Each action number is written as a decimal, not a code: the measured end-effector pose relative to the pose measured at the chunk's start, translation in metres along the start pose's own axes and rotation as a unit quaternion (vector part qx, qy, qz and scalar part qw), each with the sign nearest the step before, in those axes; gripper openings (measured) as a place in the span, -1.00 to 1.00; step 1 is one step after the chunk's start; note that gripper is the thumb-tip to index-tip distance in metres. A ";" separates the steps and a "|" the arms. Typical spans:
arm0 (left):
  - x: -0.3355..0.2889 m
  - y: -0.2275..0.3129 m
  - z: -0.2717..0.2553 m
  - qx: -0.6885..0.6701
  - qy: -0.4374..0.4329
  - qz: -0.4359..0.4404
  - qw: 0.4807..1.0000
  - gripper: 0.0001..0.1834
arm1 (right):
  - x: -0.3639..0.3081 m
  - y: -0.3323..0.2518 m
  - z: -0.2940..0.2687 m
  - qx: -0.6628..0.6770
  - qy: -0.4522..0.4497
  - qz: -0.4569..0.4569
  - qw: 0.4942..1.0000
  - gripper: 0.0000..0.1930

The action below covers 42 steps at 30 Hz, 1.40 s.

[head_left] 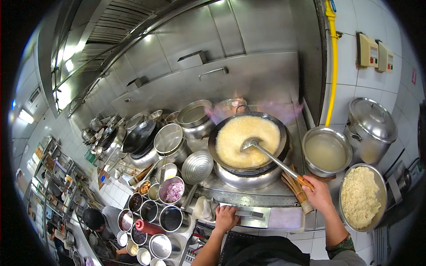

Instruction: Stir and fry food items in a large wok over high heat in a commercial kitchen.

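Steel ladle slants from inside the right fingers into foamy liquid

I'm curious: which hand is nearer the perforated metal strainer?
Left. The left hand is right of the strainer and lower in view; the right hand, gripping the ladle, is farther right.

Round black metal wok, foamy pale-yellow liquid inside; long silver-grey metal ladle, grip orange-brown; round grey metal strainer, dotted hole pattern; slim bright-yellow pipe; 2 cream boxy wall units; red cylindrical plastic bottle; purple-white shredded vegetable; mottled green-brown fabric cuff.
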<state>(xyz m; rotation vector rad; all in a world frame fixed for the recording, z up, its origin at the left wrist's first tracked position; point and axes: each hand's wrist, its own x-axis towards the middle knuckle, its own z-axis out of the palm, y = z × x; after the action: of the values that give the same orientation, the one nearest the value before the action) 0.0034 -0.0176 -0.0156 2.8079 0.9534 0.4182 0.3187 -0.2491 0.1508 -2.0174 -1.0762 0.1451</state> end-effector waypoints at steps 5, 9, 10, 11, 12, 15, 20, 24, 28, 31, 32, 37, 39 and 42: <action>0.002 0.003 -0.002 0.010 -0.010 -0.004 1.000 -0.62 | 0.006 -0.003 0.028 -0.017 -0.021 0.014 1.000 -0.58; 0.002 0.003 -0.001 0.016 -0.006 0.003 1.000 -0.62 | 0.016 0.007 0.053 0.008 0.009 -0.004 1.000 -0.59; 0.002 0.003 -0.001 0.017 0.001 0.004 1.000 -0.62 | 0.018 0.008 0.057 0.002 0.012 -0.004 1.000 -0.59; 0.001 0.004 -0.001 0.017 0.000 0.006 1.000 -0.62 | 0.020 0.007 0.060 0.001 0.013 -0.002 1.000 -0.59; 0.001 0.004 -0.002 0.017 0.001 0.005 1.000 -0.62 | 0.022 0.005 0.064 0.007 0.010 -0.006 1.000 -0.59; 0.001 0.006 -0.001 0.020 -0.001 0.001 1.000 -0.61 | 0.029 0.007 0.080 0.023 0.018 -0.024 0.999 -0.58; -0.001 0.004 0.001 0.019 0.002 0.001 1.000 -0.61 | 0.044 0.003 0.109 0.034 0.020 -0.055 0.998 -0.55; -0.001 0.003 0.005 0.015 0.017 0.009 1.000 -0.60 | 0.055 0.006 0.133 0.034 0.048 -0.072 0.996 -0.55; -0.001 0.000 0.007 0.025 0.007 0.009 1.000 -0.60 | 0.066 -0.007 0.144 0.034 0.054 -0.055 0.996 -0.55; -0.001 0.001 0.006 0.028 -0.006 0.008 1.000 -0.59 | 0.071 -0.013 0.145 0.032 0.042 -0.032 0.998 -0.54; -0.002 0.002 0.006 0.028 -0.009 0.011 1.000 -0.59 | 0.070 -0.012 0.145 0.024 0.047 -0.042 0.998 -0.54; -0.002 -0.003 0.008 0.006 0.013 0.008 1.000 -0.59 | 0.062 0.005 0.141 0.026 0.047 -0.061 0.997 -0.53; -0.001 -0.003 0.009 0.006 0.016 0.007 1.000 -0.59 | 0.057 0.013 0.129 0.017 0.029 -0.053 0.998 -0.53; -0.002 -0.003 0.009 0.003 0.019 0.006 1.000 -0.59 | 0.043 0.011 0.108 0.023 -0.003 -0.032 0.999 -0.52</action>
<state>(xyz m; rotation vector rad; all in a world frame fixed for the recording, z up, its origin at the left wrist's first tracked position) 0.0026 -0.0168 -0.0258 2.8218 0.9486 0.4714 0.3045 -0.1546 0.0842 -1.9398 -1.1303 0.1408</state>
